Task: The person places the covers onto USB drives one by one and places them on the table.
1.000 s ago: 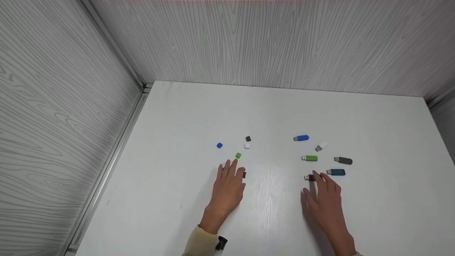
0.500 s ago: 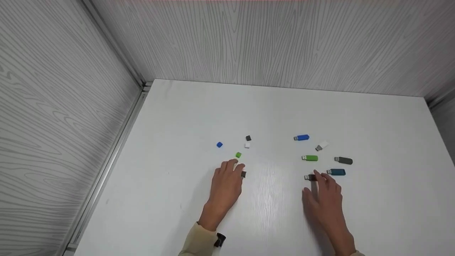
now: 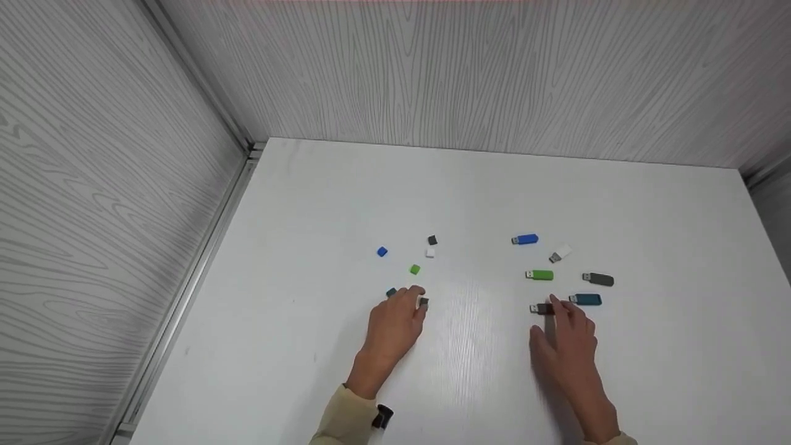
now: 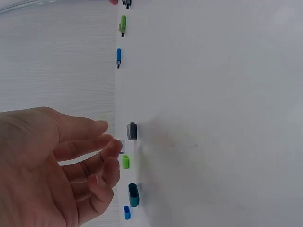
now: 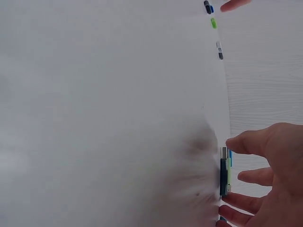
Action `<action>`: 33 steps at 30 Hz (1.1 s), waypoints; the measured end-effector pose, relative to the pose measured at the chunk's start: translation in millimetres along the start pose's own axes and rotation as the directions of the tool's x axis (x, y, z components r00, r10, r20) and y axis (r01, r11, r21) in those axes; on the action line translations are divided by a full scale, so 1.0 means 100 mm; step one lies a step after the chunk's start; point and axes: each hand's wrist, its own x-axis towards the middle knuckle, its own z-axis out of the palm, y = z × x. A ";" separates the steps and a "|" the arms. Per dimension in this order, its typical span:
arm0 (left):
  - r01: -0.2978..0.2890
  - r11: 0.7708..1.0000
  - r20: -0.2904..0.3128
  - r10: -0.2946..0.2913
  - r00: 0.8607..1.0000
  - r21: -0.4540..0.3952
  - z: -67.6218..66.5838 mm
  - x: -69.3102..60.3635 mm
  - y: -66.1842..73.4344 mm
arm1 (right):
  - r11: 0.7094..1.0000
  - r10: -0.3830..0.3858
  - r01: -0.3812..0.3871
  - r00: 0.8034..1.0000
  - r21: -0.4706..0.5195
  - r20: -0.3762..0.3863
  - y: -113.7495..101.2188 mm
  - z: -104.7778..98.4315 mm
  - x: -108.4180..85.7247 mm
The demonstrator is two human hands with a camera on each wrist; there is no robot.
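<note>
My left hand (image 3: pixel 393 327) hovers with loosely bent fingers near a dark grey USB cap (image 3: pixel 424 301). In the left wrist view this cap (image 4: pixel 132 131) stands apart from the thumb and fingertips. A teal cap (image 3: pixel 391 292) shows just past the knuckles, and a green cap (image 3: pixel 414 269) lies farther on. My right hand (image 3: pixel 570 346) is spread over a dark USB stick (image 3: pixel 541 308), whose metal plug points left. Its index finger covers the stick's right end; whether it touches is unclear. A teal USB stick (image 3: pixel 585 300) lies beside that hand.
Blue (image 3: pixel 382 251), white (image 3: pixel 431 253) and black (image 3: pixel 432 240) caps lie beyond the left hand. Green (image 3: pixel 539 275), grey (image 3: pixel 598 279), white (image 3: pixel 560 253) and blue (image 3: pixel 524 239) USB sticks lie beyond the right. Panels stand around the white table (image 3: pixel 469 198).
My left hand's fingers have bent and drawn back, uncovering the teal cap and more of the dark grey one. The right hand has shifted very slightly to the right.
</note>
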 end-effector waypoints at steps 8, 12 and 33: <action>0.065 0.994 0.069 -0.059 0.996 -0.088 0.04 0.01 -0.04 | 0.998 0.031 -0.030 0.999 0.051 -0.014 0.02 -0.02 0.06; 0.086 0.990 0.095 -0.076 0.993 -0.114 0.06 0.00 -0.05 | 0.999 0.033 -0.032 0.999 0.034 -0.021 0.03 -0.02 0.07; 0.062 0.994 0.084 -0.054 0.995 -0.093 0.14 0.06 -0.10 | 1.000 0.012 -0.012 0.999 0.006 -0.050 0.04 0.01 0.09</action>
